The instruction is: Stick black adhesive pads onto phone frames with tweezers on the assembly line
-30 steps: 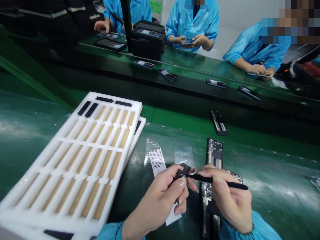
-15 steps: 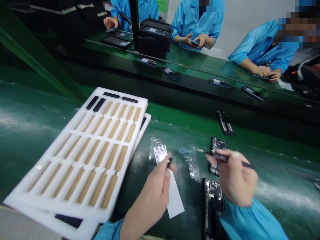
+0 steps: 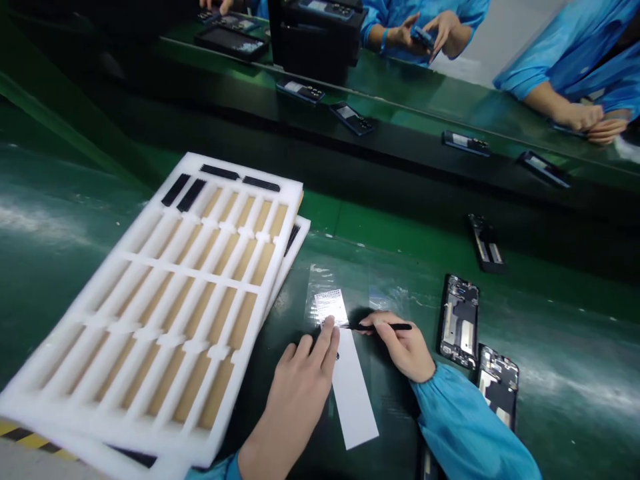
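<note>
A narrow white strip (image 3: 355,393) with a grid of small dark marks on its shiny far end (image 3: 331,305) lies over clear plastic film on the green bench. My left hand (image 3: 307,377) rests on it, fingers stretched out, with the fingertips just below the dotted part. A tiny black piece (image 3: 337,356) shows beside the index finger; whether the hidden thumb holds it, I cannot tell. Closed around slim black tweezers (image 3: 385,327), my right hand (image 3: 403,343) holds their tip against the strip, close to the left fingertips.
White foam trays (image 3: 200,280) with long slots are stacked at the left. Opened phones (image 3: 459,320) lie at the right, one partly behind my sleeve. Several more phones (image 3: 466,143) sit along the dark ledge beyond. Across it, co-workers in blue sleeves handle phones.
My right hand has moved left and brought the tweezers down onto the strip. My left hand has lowered from above the strip and its fingers have straightened. The whole view has shifted.
</note>
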`<act>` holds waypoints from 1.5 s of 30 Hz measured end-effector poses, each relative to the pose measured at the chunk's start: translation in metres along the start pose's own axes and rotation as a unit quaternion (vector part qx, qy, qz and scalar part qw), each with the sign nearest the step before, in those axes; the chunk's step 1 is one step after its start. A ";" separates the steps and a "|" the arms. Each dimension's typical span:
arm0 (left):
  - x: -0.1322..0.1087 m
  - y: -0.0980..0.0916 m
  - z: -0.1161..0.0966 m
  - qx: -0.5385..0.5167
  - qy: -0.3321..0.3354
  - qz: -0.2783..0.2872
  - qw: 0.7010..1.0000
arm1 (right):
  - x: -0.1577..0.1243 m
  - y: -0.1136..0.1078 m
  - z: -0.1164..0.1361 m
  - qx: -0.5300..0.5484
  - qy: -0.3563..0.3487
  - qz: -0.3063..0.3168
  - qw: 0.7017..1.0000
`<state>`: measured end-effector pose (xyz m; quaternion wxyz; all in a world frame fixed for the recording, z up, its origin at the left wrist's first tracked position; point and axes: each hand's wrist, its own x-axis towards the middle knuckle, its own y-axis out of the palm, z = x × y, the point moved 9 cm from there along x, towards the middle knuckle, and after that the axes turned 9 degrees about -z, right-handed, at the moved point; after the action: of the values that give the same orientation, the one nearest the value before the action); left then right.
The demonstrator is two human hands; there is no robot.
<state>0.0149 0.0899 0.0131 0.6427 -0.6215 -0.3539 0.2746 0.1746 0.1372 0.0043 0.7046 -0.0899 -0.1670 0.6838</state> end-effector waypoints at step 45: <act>-0.006 0.002 0.000 0.014 0.019 -0.069 0.997 | -0.011 0.010 -0.009 0.017 0.071 -0.058 0.996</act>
<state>0.0114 0.0851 0.0103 0.6753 -0.5920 -0.3794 0.2227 0.1679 0.1276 -0.0086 0.7548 -0.1162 -0.1095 0.6362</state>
